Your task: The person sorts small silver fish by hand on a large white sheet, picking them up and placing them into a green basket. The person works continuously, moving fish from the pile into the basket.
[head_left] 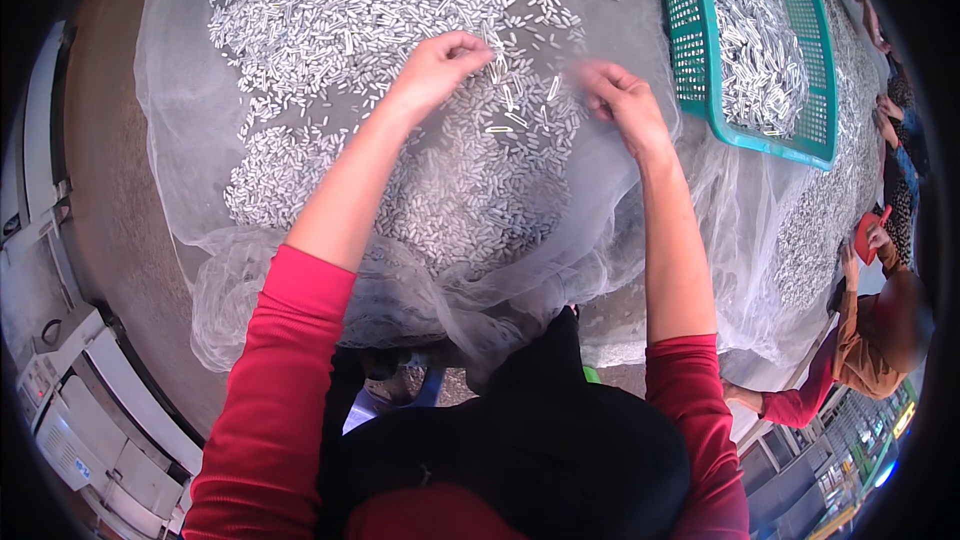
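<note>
Small silvery elongated pieces (340,0) lie in a broad spread on a grey sheet with pale netting. Over them my left hand (445,65) is closed, thumb and forefinger pinched together at the edge of several pieces; whatever sits between the tips is too small to make out. My right hand (622,105) hovers right of the spread with curled fingers, the forefinger smeared by motion, so its hold is unclear. Between the hands lie a few larger, loop-shaped silvery pieces (515,120).
A green plastic basket (715,90), filled with similar silvery pieces, stands at the right. White netting (440,300) bunches along the near edge. Another person (870,340) works at the far right with a red tool (866,238). Grey machine-like boxes (110,390) line the left side.
</note>
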`<state>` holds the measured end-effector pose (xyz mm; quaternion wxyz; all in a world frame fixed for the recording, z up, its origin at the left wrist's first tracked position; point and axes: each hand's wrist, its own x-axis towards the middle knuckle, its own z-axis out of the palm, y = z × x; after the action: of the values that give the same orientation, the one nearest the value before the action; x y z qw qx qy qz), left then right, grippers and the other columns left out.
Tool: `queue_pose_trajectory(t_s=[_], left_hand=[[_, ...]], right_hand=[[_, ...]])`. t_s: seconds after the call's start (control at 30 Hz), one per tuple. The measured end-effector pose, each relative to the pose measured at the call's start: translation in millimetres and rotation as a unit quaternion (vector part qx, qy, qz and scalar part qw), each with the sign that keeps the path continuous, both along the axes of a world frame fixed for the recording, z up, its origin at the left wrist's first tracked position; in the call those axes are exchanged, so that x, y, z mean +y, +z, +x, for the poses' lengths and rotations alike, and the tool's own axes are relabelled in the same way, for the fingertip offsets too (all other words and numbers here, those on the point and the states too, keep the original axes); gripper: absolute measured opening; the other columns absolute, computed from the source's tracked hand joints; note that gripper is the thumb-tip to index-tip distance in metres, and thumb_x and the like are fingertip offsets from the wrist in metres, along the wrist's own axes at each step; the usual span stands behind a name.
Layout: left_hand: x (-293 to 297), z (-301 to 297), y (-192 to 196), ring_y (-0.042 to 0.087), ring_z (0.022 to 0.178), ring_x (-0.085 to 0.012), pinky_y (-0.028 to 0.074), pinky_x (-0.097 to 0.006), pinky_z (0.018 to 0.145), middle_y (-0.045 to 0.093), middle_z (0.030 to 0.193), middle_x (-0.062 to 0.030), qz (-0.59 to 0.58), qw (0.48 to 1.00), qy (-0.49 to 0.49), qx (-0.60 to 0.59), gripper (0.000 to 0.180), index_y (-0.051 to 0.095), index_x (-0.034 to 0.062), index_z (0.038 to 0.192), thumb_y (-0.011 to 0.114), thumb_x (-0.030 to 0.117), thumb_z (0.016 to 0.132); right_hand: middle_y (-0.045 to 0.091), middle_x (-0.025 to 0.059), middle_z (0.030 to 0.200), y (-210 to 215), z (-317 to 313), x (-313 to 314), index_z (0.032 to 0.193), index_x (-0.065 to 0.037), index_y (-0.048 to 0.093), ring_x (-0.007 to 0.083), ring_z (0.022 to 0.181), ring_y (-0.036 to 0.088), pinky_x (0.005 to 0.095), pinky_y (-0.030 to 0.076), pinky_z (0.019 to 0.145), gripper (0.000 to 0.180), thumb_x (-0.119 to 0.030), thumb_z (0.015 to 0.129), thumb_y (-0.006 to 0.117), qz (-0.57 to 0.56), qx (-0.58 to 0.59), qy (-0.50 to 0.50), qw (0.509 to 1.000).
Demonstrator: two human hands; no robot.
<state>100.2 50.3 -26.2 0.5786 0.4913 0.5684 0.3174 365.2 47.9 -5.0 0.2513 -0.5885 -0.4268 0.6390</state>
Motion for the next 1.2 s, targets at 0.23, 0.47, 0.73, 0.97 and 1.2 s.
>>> queue_pose_trajectory(t_s=[0.23,0.47,0.73,0.97,1.2], left_hand=[[-5,-14,13,0.055,0.086,-0.0111,0.043,-0.024,0.069,0.059,0.092,0.0001,-0.163,0.887,0.013,-0.432,0.018,0.058,0.0053,0.106,0.059,0.014,0.09],[4,17,11,0.057,0.085,-0.0166,0.047,-0.033,0.073,0.059,0.09,-0.0025,-0.023,0.991,-0.12,-0.055,0.016,0.062,0.0068,0.101,0.062,0.012,0.085],[2,29,1,0.059,0.082,-0.0274,0.048,-0.037,0.075,0.061,0.086,-0.0097,0.249,0.899,-0.227,0.279,0.017,0.065,0.0121,0.097,0.065,0.014,0.08],[3,5,12,0.057,0.079,-0.0086,0.044,-0.023,0.067,0.061,0.094,0.0005,-0.112,0.97,-0.051,-0.211,0.017,0.062,0.0078,0.1,0.061,0.015,0.085],[-16,19,5,0.06,0.092,-0.0289,0.049,-0.038,0.081,0.06,0.096,-0.0103,0.161,0.945,-0.212,0.192,0.02,0.06,0.0078,0.099,0.062,0.009,0.078]], right_hand=[[0.069,0.0131,0.098,2,-39,4,0.101,-0.013,0.07,0.0273,0.095,0.065,0.0378,0.051,0.081,0.034,-0.037,0.077,0.072,0.072,-0.448,0.127,0.882],[0.07,0.0123,0.093,-21,-44,14,0.096,-0.016,0.071,0.0282,0.096,0.065,0.0393,0.052,0.083,0.028,-0.036,0.077,0.071,0.091,-0.43,0.157,0.885],[0.068,0.0111,0.104,-6,-44,4,0.099,-0.016,0.071,0.0272,0.097,0.065,0.0385,0.052,0.084,0.028,-0.035,0.078,0.07,0.052,-0.473,0.161,0.865],[0.068,0.0136,0.105,-17,-55,22,0.101,-0.013,0.071,0.0278,0.099,0.065,0.0377,0.051,0.086,0.033,-0.034,0.075,0.071,-0.013,-0.496,0.17,0.851],[0.07,0.0138,0.092,-40,-30,6,0.095,-0.009,0.071,0.0287,0.094,0.066,0.0378,0.052,0.082,0.029,-0.029,0.074,0.071,0.15,-0.394,0.17,0.891]])
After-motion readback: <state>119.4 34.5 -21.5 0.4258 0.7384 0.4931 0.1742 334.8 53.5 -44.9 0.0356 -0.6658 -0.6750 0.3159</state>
